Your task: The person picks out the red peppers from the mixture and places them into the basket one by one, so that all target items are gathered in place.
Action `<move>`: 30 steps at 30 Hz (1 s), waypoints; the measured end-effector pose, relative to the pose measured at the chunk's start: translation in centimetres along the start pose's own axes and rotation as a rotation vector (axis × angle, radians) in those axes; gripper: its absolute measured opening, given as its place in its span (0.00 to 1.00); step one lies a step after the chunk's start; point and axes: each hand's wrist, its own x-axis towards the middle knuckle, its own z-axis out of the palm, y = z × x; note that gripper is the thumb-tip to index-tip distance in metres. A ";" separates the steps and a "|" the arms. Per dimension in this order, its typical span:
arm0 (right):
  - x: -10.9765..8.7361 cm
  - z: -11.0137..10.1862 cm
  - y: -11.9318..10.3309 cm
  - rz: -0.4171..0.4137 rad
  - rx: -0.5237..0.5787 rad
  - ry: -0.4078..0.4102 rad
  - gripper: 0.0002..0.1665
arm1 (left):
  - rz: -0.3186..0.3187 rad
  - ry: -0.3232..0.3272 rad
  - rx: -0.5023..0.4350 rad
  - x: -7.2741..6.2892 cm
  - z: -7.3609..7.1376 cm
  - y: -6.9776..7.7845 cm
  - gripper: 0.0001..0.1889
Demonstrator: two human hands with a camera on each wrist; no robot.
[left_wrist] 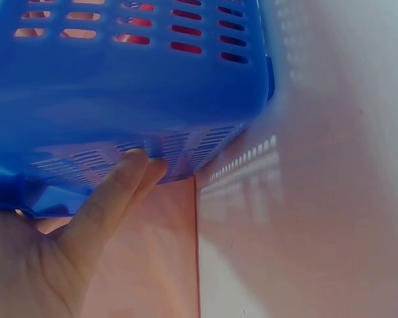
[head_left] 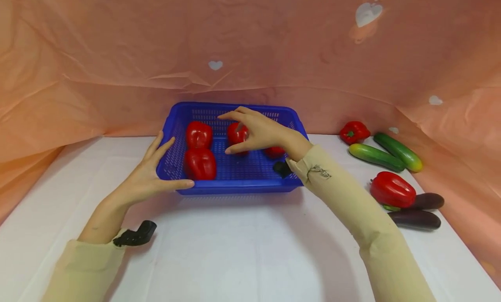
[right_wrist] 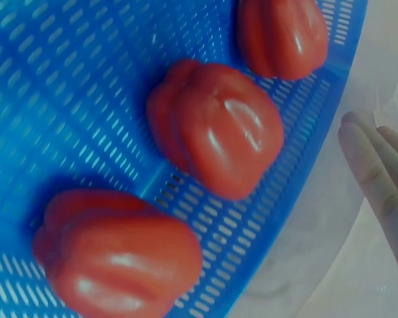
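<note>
A blue plastic basket (head_left: 242,184) with slotted walls stands on the white table. In its left part lie two red bell peppers, one at the back (head_left: 199,135) and one at the front (head_left: 200,164). A middle pepper (head_left: 234,134) and a right-hand pepper (head_left: 275,152) are partly hidden by my right hand and arm. My left hand (head_left: 142,179) is at the basket's left end, thumb along the front rim and fingers extended beside the wall (left_wrist: 119,99). Above the basket, my right hand (head_left: 258,129) has its fingers spread and holds nothing.
On the table's right side lie a red bell pepper (head_left: 354,132), two green cucumbers (head_left: 376,157), another red pepper (head_left: 392,190) and two dark eggplants (head_left: 415,220). An orange-pink cloth (head_left: 274,45) with hearts hangs behind the basket and along both sides.
</note>
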 end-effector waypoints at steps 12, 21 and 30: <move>-1.3 -0.9 0.6 0.024 0.024 0.020 0.49 | -0.001 -0.005 -0.008 0.0 -0.3 -0.4 0.61; -2.0 -1.2 1.3 -0.002 0.000 0.028 0.46 | 0.009 0.001 -0.019 -0.1 -0.5 -0.9 0.61; -3.0 -1.9 2.0 -0.007 -0.033 0.065 0.44 | 0.001 -0.001 -0.004 -0.1 -0.7 -1.1 0.61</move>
